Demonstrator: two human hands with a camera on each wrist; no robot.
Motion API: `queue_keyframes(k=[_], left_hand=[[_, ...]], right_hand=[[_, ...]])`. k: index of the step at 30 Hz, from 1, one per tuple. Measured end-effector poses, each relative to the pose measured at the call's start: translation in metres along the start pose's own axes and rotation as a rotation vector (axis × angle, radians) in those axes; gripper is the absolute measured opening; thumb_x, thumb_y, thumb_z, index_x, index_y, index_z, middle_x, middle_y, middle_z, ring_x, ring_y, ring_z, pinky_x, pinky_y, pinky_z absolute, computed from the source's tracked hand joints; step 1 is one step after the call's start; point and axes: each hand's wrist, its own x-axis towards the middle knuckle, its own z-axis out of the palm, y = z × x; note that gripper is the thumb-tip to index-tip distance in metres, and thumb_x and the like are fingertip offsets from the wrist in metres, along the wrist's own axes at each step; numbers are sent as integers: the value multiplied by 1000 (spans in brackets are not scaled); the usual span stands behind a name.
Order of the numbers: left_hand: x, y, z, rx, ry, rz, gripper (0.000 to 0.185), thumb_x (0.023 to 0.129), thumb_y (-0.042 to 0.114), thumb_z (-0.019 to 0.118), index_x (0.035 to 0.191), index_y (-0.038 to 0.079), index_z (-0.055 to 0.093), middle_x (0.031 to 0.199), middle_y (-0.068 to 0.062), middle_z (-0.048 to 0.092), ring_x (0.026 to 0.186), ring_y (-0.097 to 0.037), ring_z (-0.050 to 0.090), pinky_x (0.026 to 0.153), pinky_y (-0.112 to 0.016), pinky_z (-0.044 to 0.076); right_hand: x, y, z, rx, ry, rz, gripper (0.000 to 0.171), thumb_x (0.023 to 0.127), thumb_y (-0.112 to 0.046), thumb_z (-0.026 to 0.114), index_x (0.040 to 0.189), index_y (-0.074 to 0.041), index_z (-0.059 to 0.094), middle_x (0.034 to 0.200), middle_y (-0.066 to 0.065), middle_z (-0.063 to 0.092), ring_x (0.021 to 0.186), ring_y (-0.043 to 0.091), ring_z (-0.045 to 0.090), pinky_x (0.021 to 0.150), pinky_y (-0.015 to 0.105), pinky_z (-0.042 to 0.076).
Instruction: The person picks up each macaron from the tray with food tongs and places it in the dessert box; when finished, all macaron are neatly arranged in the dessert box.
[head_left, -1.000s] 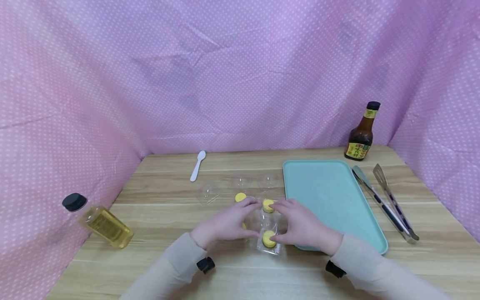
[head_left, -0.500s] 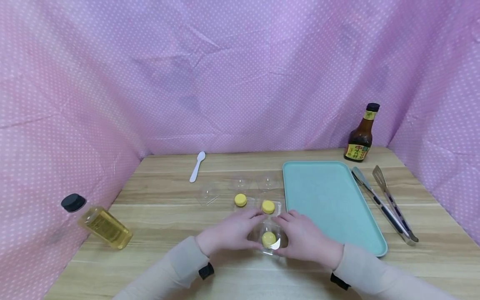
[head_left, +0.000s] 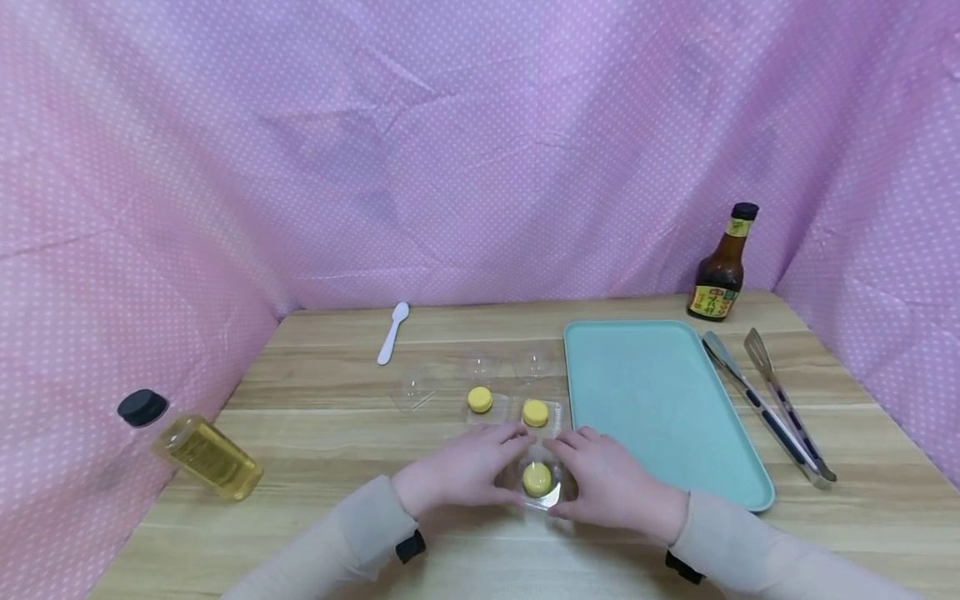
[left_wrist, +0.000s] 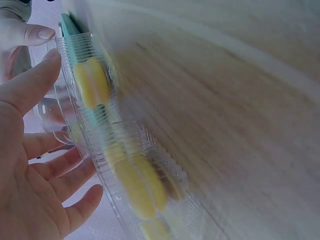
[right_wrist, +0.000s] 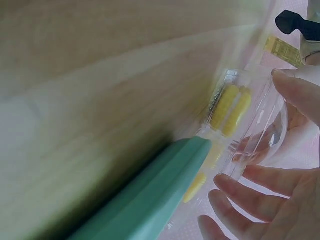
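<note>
In the head view, a yellow macaron (head_left: pixel 537 480) sits on a clear plastic base at the front, under a clear dome lid (right_wrist: pixel 281 127). My left hand (head_left: pixel 468 471) grips the lid's left side, thumb near the front edge and fingertips near the back. On its right side my right hand (head_left: pixel 611 483) grips it the same way, thumb in front. The left wrist view shows the lid's rim close over the base. Behind the hands lie two more yellow macarons, the left one (head_left: pixel 480 399) and the right one (head_left: pixel 536 412), uncovered on clear bases.
Three more clear domes, including the left one (head_left: pixel 414 385), lie farther back. A teal tray (head_left: pixel 660 400) is right of the hands, with metal tongs (head_left: pixel 772 408) beyond it. A white spoon (head_left: pixel 393 333), a sauce bottle (head_left: pixel 722 262) and an oil bottle (head_left: pixel 206 450) stand or lie around.
Both hands have moved down and toward the body, bringing the dome lid over the front macaron. The two macarons behind now show more fully.
</note>
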Motion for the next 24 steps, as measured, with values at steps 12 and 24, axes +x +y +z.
queue_keyframes(k=[12, 24], left_hand=[[1, 4, 2, 45, -10, 11, 77, 80, 52, 68, 139, 7, 45, 136, -4, 49, 122, -16, 50, 106, -33, 41], [7, 7, 2, -19, -29, -40, 76, 80, 50, 69, 139, 9, 45, 135, -4, 50, 120, -15, 52, 103, -32, 43]], right_hand=[[-2, 1, -2, 6, -20, -18, 70, 66, -41, 81, 120, -1, 60, 115, 11, 63, 102, 26, 57, 83, 44, 52], [-1, 13, 0, 53, -29, -44, 69, 66, -38, 83, 121, -1, 61, 118, 11, 64, 103, 27, 59, 86, 43, 52]])
